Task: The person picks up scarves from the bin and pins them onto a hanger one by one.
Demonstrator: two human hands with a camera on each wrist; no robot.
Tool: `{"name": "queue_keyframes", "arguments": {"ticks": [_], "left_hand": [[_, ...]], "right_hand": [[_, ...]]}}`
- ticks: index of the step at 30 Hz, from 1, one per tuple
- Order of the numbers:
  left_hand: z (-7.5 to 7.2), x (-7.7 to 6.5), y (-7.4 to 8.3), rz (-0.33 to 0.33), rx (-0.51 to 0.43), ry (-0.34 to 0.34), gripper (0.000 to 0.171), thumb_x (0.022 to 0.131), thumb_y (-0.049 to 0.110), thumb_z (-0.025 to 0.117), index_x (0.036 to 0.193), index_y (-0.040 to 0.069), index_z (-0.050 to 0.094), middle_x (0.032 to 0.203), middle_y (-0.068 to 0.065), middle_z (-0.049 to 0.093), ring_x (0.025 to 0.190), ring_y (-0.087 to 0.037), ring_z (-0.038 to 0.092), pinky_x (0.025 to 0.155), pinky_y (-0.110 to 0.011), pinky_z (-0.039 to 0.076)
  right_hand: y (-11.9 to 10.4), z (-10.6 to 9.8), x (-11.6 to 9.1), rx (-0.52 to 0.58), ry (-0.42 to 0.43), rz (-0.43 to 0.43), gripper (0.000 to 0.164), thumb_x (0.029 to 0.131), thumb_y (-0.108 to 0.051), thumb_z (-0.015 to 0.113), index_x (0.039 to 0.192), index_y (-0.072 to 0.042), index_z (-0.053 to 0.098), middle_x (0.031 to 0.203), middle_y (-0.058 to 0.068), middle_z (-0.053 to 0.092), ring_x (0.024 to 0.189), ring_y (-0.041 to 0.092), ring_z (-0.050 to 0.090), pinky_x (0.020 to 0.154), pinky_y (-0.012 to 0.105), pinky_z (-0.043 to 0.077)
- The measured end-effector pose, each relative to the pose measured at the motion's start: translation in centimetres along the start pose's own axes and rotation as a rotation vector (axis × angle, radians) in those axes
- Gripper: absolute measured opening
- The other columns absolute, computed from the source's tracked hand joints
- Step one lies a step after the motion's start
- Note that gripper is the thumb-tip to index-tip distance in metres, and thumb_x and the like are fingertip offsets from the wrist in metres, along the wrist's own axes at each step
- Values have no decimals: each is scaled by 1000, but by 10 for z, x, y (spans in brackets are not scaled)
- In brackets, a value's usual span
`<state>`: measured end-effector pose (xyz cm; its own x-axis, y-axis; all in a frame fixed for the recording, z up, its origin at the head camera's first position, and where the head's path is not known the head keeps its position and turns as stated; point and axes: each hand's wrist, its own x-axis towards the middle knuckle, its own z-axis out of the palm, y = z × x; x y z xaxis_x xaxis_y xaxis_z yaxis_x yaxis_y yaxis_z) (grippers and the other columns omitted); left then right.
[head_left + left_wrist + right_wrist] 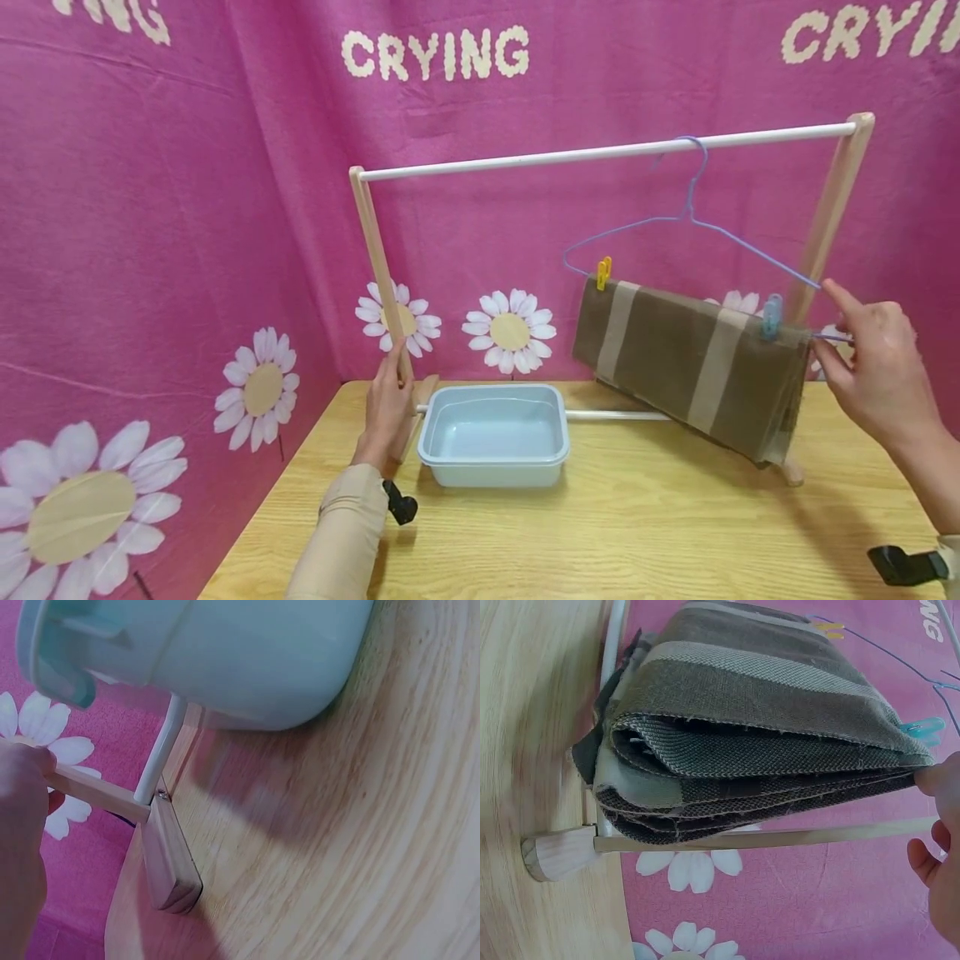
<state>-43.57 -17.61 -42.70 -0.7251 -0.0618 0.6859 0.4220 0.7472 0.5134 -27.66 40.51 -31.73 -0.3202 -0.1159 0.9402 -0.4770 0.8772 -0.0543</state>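
A blue wire hanger (738,237) hangs from the white top bar of a wooden rack (832,208). Over its lower wire lies a folded brown cloth (660,333) with pale stripes, fixed by a yellow clothespin (603,273) and a light blue clothespin (772,317). My right hand (881,358) holds the hanger's right corner between thumb and index finger. In the right wrist view, the thumb is close to the corner of the layered cloth (765,682). At the left, my left hand (386,408) grips the rack's left post (101,793) low down.
A pale blue plastic basin (491,475) stands on the wooden table (600,533), in front of the rack's white lower bar (615,414). The rack's left foot (171,862) rests beside the basin. Pink fabric with daisies (450,233) hangs behind and at the left.
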Motion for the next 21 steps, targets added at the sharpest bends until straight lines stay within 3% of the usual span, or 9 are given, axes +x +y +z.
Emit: {"name": "queue_keyframes", "arguments": {"ticks": [2, 5, 9, 14, 18, 20, 21], "left_hand": [[-2, -1, 0, 10, 23, -21, 73, 91, 1, 68, 152, 26, 36, 116, -18, 62, 90, -35, 66, 73, -48, 58], [-6, -2, 0, 14, 58, -47, 75, 91, 2, 69, 152, 26, 34, 117, -19, 61, 92, -36, 67, 75, -50, 58], [-14, -3, 2, 39, 121, -95, 74, 91, 5, 69, 152, 25, 32, 112, -19, 61, 84, -35, 66, 69, -49, 57], [-25, -3, 7, 83, 235, -159, 71, 93, 13, 68, 153, 22, 31, 100, -14, 60, 62, -24, 56, 51, -35, 47], [-31, -2, 15, 86, 271, -195, 64, 95, 22, 67, 151, 22, 37, 100, -8, 61, 60, -18, 51, 49, -28, 40], [-34, -1, 21, 95, 254, -221, 59, 95, 25, 67, 148, 19, 42, 100, -8, 62, 64, -18, 53, 52, -29, 43], [-36, -1, 25, 101, 249, -235, 57, 95, 27, 67, 146, 18, 44, 101, -7, 63, 67, -19, 56, 55, -31, 46]], "right_hand": [[-2, 0, -2, -7, -12, 22, 79, 97, -66, 32, 142, -3, 49, 92, 31, 48, 88, 44, 40, 76, 57, 28], [-4, 0, -6, -25, -31, 54, 80, 96, -69, 32, 145, -7, 47, 107, 36, 46, 97, 53, 38, 76, 60, 25], [-7, 2, -12, -39, 21, 40, 74, 98, -64, 36, 146, -8, 47, 123, 39, 41, 101, 56, 36, 82, 53, 22], [-26, -1, -11, -42, 125, -10, 55, 97, -34, 43, 143, -3, 48, 136, 34, 39, 116, 53, 36, 107, 47, 16], [-53, -2, -3, 4, 213, -34, 51, 93, -27, 46, 134, 1, 56, 131, 32, 46, 121, 51, 40, 113, 46, 19], [-65, 0, 1, 45, 239, -58, 50, 96, -34, 49, 129, 3, 60, 121, 35, 52, 116, 51, 45, 112, 35, 24], [-69, 0, 2, 67, 228, -73, 52, 97, -38, 50, 127, 3, 61, 116, 35, 54, 111, 44, 50, 110, 28, 28]]}}
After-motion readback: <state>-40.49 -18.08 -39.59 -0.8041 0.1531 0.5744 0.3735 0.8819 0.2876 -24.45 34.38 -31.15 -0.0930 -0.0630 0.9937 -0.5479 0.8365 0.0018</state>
